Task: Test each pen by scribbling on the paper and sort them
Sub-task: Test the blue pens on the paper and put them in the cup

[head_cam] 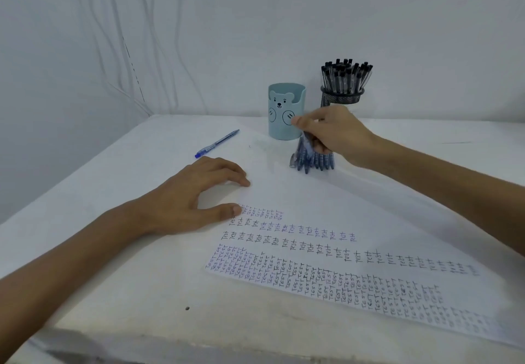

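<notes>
A person's right hand [332,133] grips a bundle of blue pens [312,156] from above, fingers curled round the barrels, the pens standing nearly upright with their lower ends on the sheet of paper [326,201] that covers much of a white worktop [136,284]. The left hand [199,193] rests on the worktop at the paper's left edge, fingers relaxed and spread, holding nothing, its thumb tip touching the sheet beside the topmost row of writing. The paper carries several rows of the handwritten word "test" [312,278], in blue and dark ink, running across its near half; the far half is unmarked. Just behind the gripped bundle stands a light blue pen holder printed with a bear [284,113], and to its right, partly hidden by the right hand, a black mesh cup [342,97] packed with black-capped pens [346,75] standing upright. A single blue pen [217,143] lies flat on the worktop, well to the left of the bear holder and beyond the left hand, apart from both. White walls close in the worktop on the far and left sides.
</notes>
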